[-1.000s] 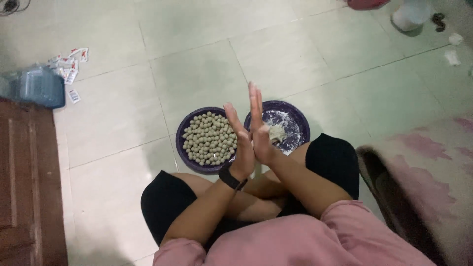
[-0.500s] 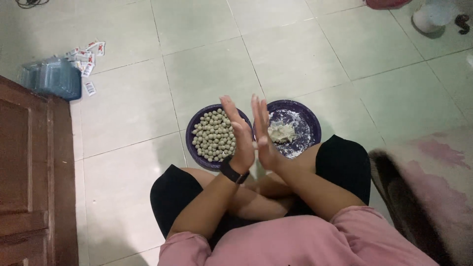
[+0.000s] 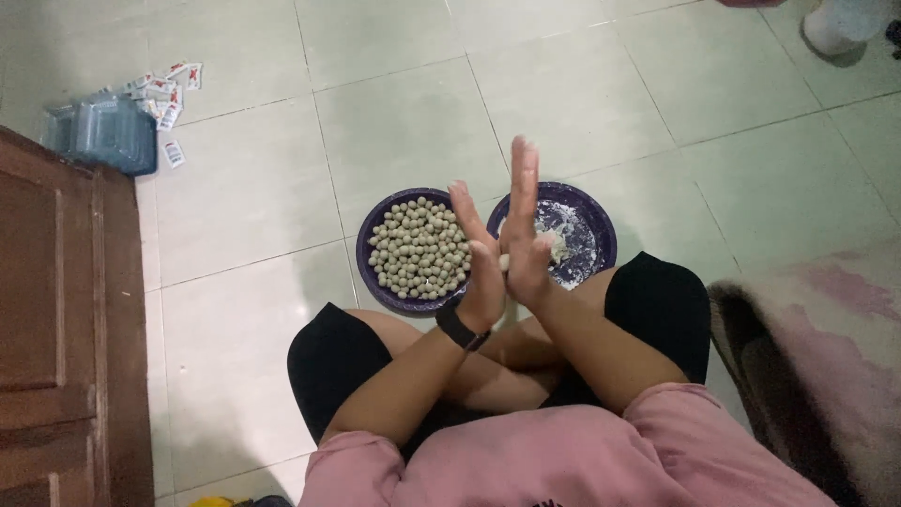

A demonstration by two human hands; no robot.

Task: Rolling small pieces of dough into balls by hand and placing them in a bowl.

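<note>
I sit cross-legged on a tiled floor with my palms pressed together upright above two purple plates. My left hand (image 3: 478,268), a black band at its wrist, and my right hand (image 3: 524,225) squeeze a small pale dough piece (image 3: 504,262) between them, fingers straight and pointing away. The left plate (image 3: 368,225) is filled with several small round dough balls (image 3: 418,249). The right plate (image 3: 606,235) is dusted with flour and holds a lump of dough (image 3: 557,246), partly hidden behind my right hand.
A dark wooden door or cabinet (image 3: 47,329) stands at the left. A blue plastic container (image 3: 99,136) and scattered small packets (image 3: 169,80) lie on the floor at the far left. A pink patterned cushion (image 3: 826,347) lies at the right, and a white object (image 3: 835,23) stands far right.
My right hand has slid forward against the left palm, so its fingertips now reach further out. The view has shifted slightly; the plates have not moved.
</note>
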